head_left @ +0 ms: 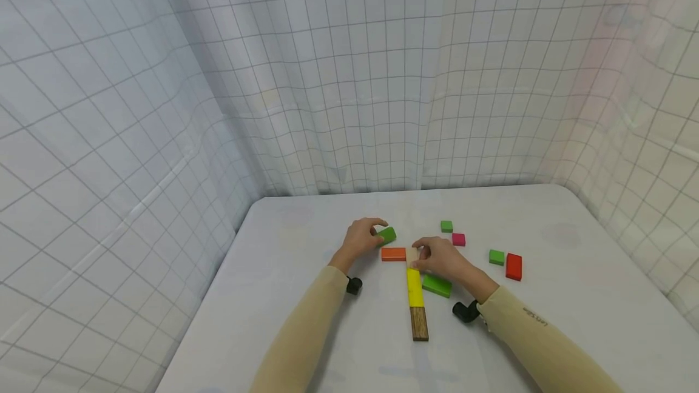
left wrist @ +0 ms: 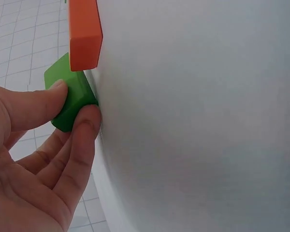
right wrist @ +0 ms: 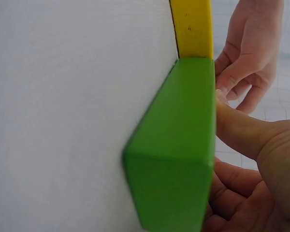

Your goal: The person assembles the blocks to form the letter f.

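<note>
In the head view, my left hand [head_left: 359,238] pinches a green block [head_left: 388,235] between thumb and fingers, just beyond an orange block [head_left: 393,254]. The left wrist view shows the thumb on one face of that block and a finger at its lower edge. My right hand [head_left: 443,258] has thumb and forefinger around a pale wooden block [head_left: 411,256], which touches the orange block's right end. A yellow block [head_left: 415,288] and a dark brown block [head_left: 419,324] continue from it toward me in a line. Another green block [head_left: 437,285] lies slanted beside the yellow one, below the right hand.
To the right on the white table [head_left: 262,296] lie a small green block [head_left: 446,226], a pink block [head_left: 459,239], another small green block [head_left: 496,257] and a red block [head_left: 514,266]. Grid-patterned curtains [head_left: 349,77] hang behind and at both sides.
</note>
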Demonstrator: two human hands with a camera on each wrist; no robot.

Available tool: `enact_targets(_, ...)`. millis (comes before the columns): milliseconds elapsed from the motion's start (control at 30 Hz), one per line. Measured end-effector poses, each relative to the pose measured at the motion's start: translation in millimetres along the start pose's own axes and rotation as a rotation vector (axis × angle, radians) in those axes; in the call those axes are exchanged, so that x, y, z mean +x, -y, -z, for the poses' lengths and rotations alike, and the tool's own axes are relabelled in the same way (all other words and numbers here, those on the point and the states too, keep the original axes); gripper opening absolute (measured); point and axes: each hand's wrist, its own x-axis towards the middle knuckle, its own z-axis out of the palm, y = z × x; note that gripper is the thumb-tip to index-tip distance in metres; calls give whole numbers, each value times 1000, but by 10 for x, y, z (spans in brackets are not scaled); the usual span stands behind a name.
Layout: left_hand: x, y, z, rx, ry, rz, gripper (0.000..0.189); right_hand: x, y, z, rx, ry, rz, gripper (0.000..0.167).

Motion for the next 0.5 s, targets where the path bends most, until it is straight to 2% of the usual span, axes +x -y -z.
enact_targets(133, 11, -11, -1, -16, 0, 17, 47, 9, -3, -1, -1, -1, -9, 48)
enact_targets(233, 19, -20, -4, -61, -15, 33, 52, 11, -4, 2, 2, -1, -10, 48)
enact_targets(500, 52, -51, -25, -195, -31, 67, 47, 15, 1, 2, 1, 4, -5, 49)
